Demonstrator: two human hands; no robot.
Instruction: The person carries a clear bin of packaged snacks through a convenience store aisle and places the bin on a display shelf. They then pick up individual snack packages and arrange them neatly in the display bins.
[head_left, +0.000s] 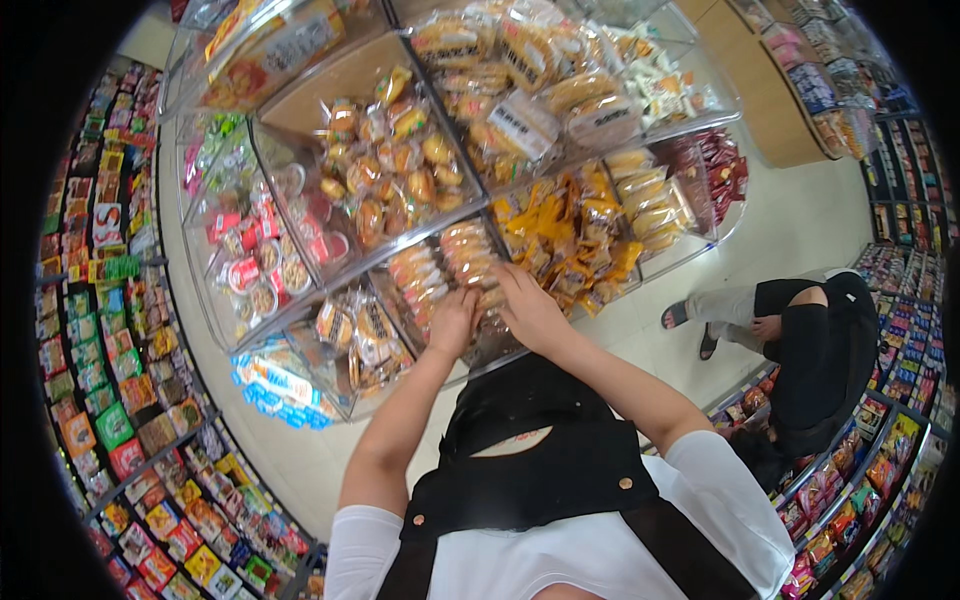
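Both my hands are down in the front bin of a clear plastic display, at rows of wrapped pastries. My left hand (454, 324) has its fingers bent at the near end of the rows, and its fingertips are partly hidden. Beside it, my right hand (531, 309) lies over the right side with its fingers stretched along the right row of wrapped pastries (469, 251). Whether either hand grips a packet cannot be made out. The left row of wrapped pastries (418, 277) stands on edge in its bin.
Orange-wrapped snacks (559, 232) fill the bin to the right; packaged cookies (360, 326) lie in the bin to the left. Small wrapped cakes (397, 165) sit behind a clear divider (390, 247). At right, a person in black (825, 360) bends by the shelves.
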